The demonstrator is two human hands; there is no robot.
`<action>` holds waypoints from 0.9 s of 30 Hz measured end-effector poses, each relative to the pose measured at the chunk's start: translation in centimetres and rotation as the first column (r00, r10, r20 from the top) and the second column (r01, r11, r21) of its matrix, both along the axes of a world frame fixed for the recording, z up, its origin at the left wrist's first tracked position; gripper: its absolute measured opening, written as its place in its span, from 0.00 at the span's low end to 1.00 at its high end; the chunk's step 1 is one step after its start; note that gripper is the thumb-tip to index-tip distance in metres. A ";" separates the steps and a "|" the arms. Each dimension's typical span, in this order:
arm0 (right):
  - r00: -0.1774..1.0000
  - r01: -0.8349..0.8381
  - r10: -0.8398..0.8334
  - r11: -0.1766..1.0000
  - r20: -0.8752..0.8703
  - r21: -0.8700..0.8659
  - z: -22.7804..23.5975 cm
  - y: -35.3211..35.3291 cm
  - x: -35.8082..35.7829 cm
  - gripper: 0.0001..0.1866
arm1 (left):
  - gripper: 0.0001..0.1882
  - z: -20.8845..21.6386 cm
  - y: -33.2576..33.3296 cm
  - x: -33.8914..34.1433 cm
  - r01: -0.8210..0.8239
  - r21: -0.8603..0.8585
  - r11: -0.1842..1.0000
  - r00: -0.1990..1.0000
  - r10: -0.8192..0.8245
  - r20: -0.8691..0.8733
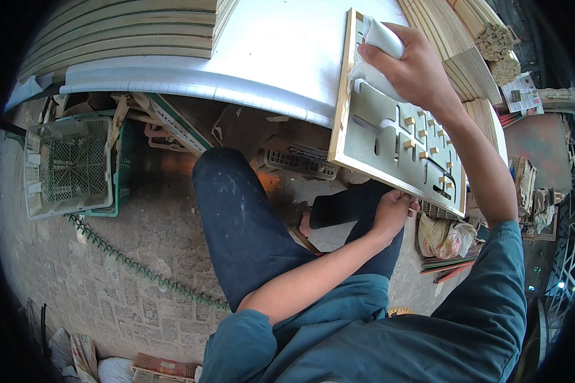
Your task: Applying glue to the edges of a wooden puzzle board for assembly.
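A flat wooden panel (pixel 389 137), painted pale grey with cut slots and small square wooden pegs, lies tilted with its far end on the white table (pixel 281 57) and its near edge over my lap. My left hand (pixel 395 209) grips the panel's near edge from below. My right hand (pixel 410 64) presses a folded white cloth or paper pad (pixel 377 54) against the panel's far end. My legs in dark trousers sit under the table's edge.
A pale plastic crate (pixel 67 166) stands on the paved ground to the left, with a green coiled hose (pixel 141 268) beside it. Stacked wooden slats (pixel 466 45) lie on the table to the right. A tied plastic bag (pixel 444 237) rests near my right knee.
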State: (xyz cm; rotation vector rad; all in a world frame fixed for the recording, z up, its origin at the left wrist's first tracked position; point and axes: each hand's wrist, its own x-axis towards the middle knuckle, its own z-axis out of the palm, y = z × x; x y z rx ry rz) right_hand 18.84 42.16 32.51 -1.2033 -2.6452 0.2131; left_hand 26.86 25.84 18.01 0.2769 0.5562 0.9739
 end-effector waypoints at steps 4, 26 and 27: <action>1.000 0.031 -0.031 0.999 0.003 0.010 0.1 0.4 0.3 0.21 | 0.13 0.1 0.0 0.2 0.005 -0.002 1.000 1.000 -0.005 0.004; 0.992 0.124 -0.124 0.992 -0.010 -0.025 0.2 1.6 -0.6 0.21 | 0.13 -0.3 -0.1 0.3 0.016 -0.003 1.000 1.000 -0.016 -0.021; 0.992 0.126 -0.126 0.992 -0.007 -0.019 0.1 1.7 -0.6 0.21 | 0.13 -0.5 0.0 0.4 0.022 0.000 1.000 0.999 -0.022 -0.024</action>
